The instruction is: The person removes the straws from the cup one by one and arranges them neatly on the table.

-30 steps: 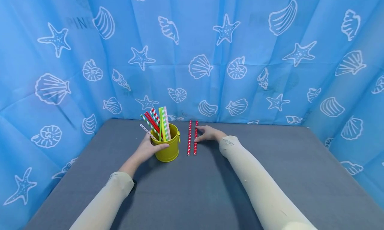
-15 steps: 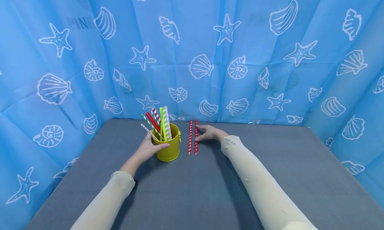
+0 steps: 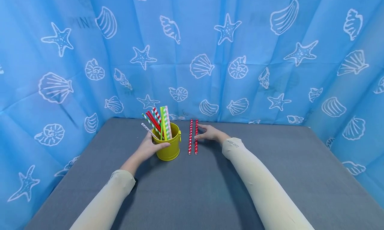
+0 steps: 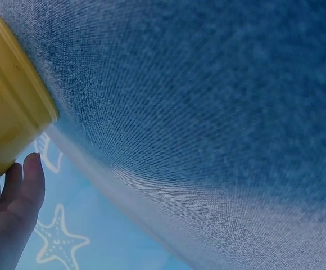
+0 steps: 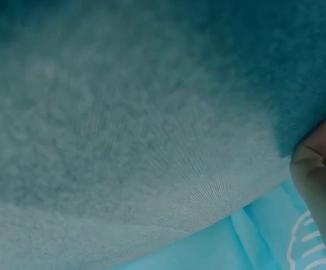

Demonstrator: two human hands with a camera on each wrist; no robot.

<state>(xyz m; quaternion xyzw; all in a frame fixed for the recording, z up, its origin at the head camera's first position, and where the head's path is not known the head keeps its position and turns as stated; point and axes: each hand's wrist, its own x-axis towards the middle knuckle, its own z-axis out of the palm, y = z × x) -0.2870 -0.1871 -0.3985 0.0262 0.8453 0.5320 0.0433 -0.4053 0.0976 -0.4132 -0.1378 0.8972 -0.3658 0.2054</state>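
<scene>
Red dotted straws lie side by side and apart, just right of the yellow bucket. My right hand touches the outer straw, farther from the bucket; its thumb and forefinger are stretched out with a gap between, resting on it rather than wrapped round, as far as I can see. My left hand grips the bucket's left side, thumb across the front. I judge the step in hand to be adjusting that straw while steadying the bucket; next calls for a light touch, so its neighbour stays put. Behind the bucket, the table ends close to the straws' far tips, against the curtain. Room opens on the bucket's near side and rightward, past my right hand.
</scene>
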